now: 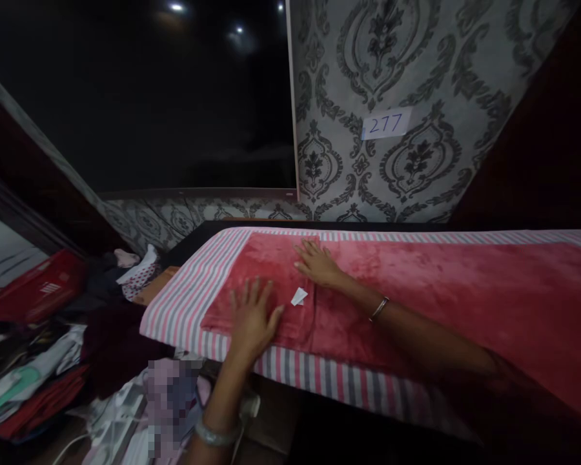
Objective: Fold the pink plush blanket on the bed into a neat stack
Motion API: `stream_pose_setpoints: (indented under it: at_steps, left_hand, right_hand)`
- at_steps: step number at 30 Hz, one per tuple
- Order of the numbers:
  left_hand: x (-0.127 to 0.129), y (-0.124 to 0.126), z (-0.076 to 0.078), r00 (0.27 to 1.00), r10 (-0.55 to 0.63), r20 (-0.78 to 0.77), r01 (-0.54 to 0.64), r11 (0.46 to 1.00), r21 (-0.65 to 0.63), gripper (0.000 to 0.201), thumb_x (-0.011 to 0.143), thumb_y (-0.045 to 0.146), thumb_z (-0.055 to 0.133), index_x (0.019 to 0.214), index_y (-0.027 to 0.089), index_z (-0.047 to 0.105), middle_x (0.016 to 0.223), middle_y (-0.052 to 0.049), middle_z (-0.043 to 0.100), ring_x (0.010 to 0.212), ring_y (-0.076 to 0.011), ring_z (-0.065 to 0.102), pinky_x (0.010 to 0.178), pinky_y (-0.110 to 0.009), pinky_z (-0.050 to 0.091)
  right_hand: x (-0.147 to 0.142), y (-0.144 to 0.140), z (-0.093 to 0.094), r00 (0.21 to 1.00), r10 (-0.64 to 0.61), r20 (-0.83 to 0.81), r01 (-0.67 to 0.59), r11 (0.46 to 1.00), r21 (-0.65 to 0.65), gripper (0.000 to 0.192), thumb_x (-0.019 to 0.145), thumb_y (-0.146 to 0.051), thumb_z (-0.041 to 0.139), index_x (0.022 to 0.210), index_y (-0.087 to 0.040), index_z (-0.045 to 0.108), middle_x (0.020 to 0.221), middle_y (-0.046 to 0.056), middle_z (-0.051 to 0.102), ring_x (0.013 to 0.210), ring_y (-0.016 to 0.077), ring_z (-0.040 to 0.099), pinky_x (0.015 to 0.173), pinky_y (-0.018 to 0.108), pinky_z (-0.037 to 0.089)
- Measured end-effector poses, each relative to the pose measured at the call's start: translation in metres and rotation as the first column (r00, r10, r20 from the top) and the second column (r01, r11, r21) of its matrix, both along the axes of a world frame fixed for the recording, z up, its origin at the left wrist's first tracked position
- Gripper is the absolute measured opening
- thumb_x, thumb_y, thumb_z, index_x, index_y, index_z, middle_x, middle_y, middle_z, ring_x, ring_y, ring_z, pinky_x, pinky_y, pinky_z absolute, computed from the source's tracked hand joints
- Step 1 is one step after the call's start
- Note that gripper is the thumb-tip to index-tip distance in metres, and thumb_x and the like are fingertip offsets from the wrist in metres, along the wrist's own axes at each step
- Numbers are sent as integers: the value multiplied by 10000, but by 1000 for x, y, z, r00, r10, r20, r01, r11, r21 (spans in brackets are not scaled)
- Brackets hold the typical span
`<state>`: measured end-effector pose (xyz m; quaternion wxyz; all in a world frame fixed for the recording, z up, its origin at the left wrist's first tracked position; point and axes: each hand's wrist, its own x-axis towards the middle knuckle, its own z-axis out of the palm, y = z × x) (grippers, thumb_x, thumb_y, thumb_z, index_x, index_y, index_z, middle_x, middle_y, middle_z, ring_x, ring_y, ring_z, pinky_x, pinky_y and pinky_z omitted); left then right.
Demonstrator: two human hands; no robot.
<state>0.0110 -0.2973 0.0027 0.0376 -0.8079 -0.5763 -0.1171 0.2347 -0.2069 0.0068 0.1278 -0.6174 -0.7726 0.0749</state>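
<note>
A long red plush blanket (pixel 445 290) lies over a pink, white and grey striped cloth (pixel 184 303). Its left end is folded over into a flat panel, with a small white tag (pixel 299 296) showing near the fold's edge. My left hand (pixel 252 320) rests on the front left of this panel, fingers spread and slightly blurred. Farther back, my right hand (pixel 317 263) lies flat with fingers apart at the panel's right edge. Neither hand grips anything. A bangle circles each wrist.
The striped cloth covers a dark table (pixel 193 239) against a patterned wall. Behind it hangs a large dark television (pixel 174 97). A paper marked 277 (pixel 386 123) is on the wall. Piled clothes (pixel 39 381) and a red basket (pixel 39 287) are at left.
</note>
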Motion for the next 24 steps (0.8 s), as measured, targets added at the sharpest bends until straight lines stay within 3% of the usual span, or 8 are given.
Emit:
stream_pose_setpoints:
  at_steps: [3, 7, 11, 15, 19, 22, 24]
  left_hand:
    - [34, -23, -12, 982, -186, 9, 187, 982, -12, 590, 952, 420, 515, 1517, 288, 403, 1618, -84, 338, 1500, -353, 249, 1184, -660, 205]
    - [52, -36, -36, 980, -201, -14, 201, 980, -8, 575, 964, 371, 488, 1525, 304, 382, 1599, -81, 377, 1482, -374, 276, 1146, -693, 239]
    - [47, -28, -43, 977, -203, -66, 205, 978, 37, 550, 967, 346, 468, 1512, 307, 407, 1584, -80, 405, 1470, -363, 304, 1134, -656, 284]
    - [44, -18, -41, 972, -199, -124, 208, 976, 68, 514, 978, 351, 420, 1488, 291, 450, 1579, -84, 411, 1465, -369, 315, 1123, -639, 306]
    - [45, -15, -40, 967, -186, -172, 201, 977, 74, 511, 989, 358, 362, 1485, 278, 455, 1598, -72, 373, 1472, -361, 307, 1117, -633, 317]
    - [46, -13, -41, 967, -178, -183, 195, 977, 83, 514, 988, 367, 355, 1490, 300, 444, 1603, -48, 367, 1478, -342, 303, 1127, -608, 315]
    - [46, -12, -42, 969, -167, -184, 188, 977, 100, 515, 989, 365, 348, 1493, 304, 439, 1597, -45, 383, 1478, -334, 307, 1135, -595, 308]
  right_hand:
    - [2, -15, -20, 998, 41, 47, -39, 999, -35, 642, 1010, -523, 342, 1585, -249, 272, 1662, 92, 147, 1529, 293, 117, 1205, 559, 135]
    - [3, -17, -38, 999, 23, 33, -23, 1000, -7, 639, 1012, -491, 356, 1584, -222, 267, 1656, 88, 176, 1531, 250, 117, 1220, 535, 87]
    - [2, -20, -30, 999, 42, -28, -42, 999, 4, 637, 1008, -471, 389, 1572, -189, 295, 1650, 112, 188, 1526, 251, 142, 1224, 517, 98]
    - [18, -43, -16, 998, 8, -55, -6, 1000, 30, 611, 1007, -486, 378, 1572, -269, 295, 1645, 46, 219, 1503, 256, 226, 1214, 470, 168]
    - [71, -90, -15, 990, -130, -51, 132, 991, 36, 613, 998, -545, 343, 1569, -327, 303, 1646, 10, 202, 1519, 282, 166, 1221, 506, 94]
    - [137, -131, -19, 955, -296, -7, 296, 955, 7, 631, 988, -510, 369, 1568, -265, 323, 1646, 84, 203, 1518, 330, 153, 1193, 610, 90]
    - [189, -160, -24, 899, -436, 37, 436, 900, -15, 614, 997, -462, 359, 1564, -227, 331, 1640, 125, 216, 1514, 348, 154, 1173, 644, 121]
